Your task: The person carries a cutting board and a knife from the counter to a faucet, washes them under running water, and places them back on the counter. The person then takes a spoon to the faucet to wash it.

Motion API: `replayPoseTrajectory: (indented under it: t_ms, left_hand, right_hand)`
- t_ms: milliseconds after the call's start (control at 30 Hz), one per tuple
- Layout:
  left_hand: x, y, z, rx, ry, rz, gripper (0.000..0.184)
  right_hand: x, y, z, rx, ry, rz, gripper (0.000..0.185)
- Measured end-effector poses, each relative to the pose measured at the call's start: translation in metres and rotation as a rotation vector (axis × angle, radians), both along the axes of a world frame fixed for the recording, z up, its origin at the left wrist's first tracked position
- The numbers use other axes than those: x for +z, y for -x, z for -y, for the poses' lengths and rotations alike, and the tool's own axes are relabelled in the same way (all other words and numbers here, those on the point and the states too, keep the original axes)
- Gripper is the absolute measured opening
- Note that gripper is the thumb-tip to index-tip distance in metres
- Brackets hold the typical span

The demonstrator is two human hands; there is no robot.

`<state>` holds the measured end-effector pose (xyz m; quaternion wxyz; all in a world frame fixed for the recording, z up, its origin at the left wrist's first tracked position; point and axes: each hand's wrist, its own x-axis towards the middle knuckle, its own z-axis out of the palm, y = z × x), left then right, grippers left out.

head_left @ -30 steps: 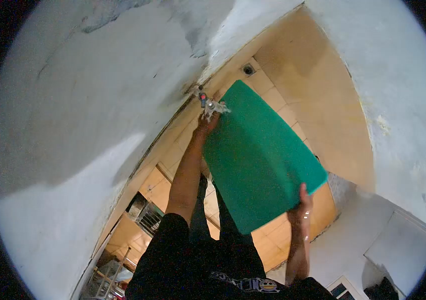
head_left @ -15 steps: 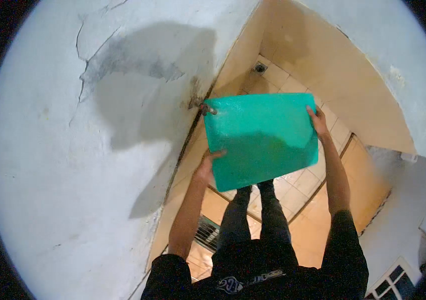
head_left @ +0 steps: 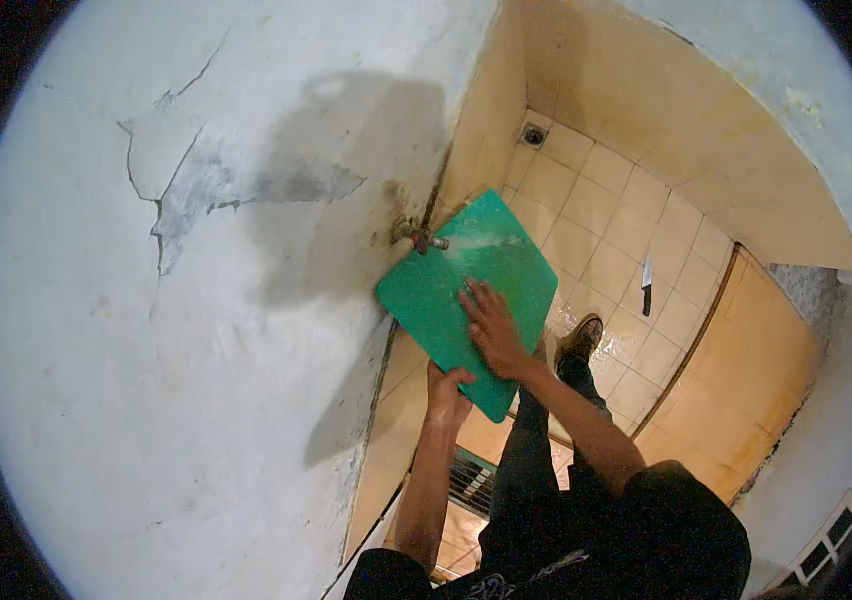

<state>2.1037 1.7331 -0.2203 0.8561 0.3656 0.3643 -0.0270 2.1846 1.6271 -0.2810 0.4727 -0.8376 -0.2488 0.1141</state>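
Note:
A green cutting board (head_left: 506,255) is held tilted under a wall tap (head_left: 424,239), and water runs from the spout onto its upper part. My left hand (head_left: 448,395) grips the board's lower left edge, with the thumb on its face. Flat against the wet surface lies my right hand (head_left: 494,325), fingers stretched out and pointing toward the tap. Whatever fingers of my left hand are behind the board are hidden.
A knife (head_left: 647,288) with a black handle lies on the tiled floor (head_left: 586,205), right of my shoe (head_left: 582,338). A drain (head_left: 533,134) sits in the far corner. The cracked wall (head_left: 196,380) rises close on the left, and a dark grate (head_left: 472,482) is near my legs.
The board has turned so one corner points up. My right hand has left its right edge and now lies on its face. The knife on the floor has come into sight.

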Motion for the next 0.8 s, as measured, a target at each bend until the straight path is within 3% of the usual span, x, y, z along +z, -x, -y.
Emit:
replayPoseTrajectory:
  t_ms: [67,133,200,333,433,567,733,800]
  left_hand:
    - [-0.006,0.017,-0.008,-0.022,-0.011,-0.064,0.062]
    - [0.010,0.020,-0.004,-0.031,0.012,-0.089,0.071]
    - [0.009,0.024,0.002,-0.035,0.036,-0.114,0.081]
    - [-0.009,0.023,0.005,-0.049,-0.011,-0.147,0.079]
    - [-0.014,0.001,0.004,-0.104,0.020,-0.061,0.077]
    - [-0.010,-0.024,0.003,-0.099,-0.021,-0.098,0.073]
    - [-0.002,-0.058,0.021,-0.173,-0.028,0.005,0.069]
    - [0.005,-0.068,0.031,-0.211,-0.060,0.011,0.069]
  right_hand:
    - [-0.046,-0.022,0.008,-0.097,0.177,-0.172,0.050]
    - [-0.112,-0.066,0.012,-0.313,0.089,-0.153,0.053]
    - [-0.154,-0.120,0.001,-0.264,0.020,-0.056,0.054]
    - [-0.083,-0.111,-0.040,0.025,0.091,-0.062,0.056]
    - [0.017,-0.031,-0.019,-0.031,-0.108,0.033,0.059]
    - [0.020,0.030,0.029,0.039,0.034,-0.084,0.073]
    - [0.064,0.030,0.056,0.161,0.115,-0.174,0.093]
    - [0.065,0.027,0.057,0.152,0.114,-0.199,0.090]
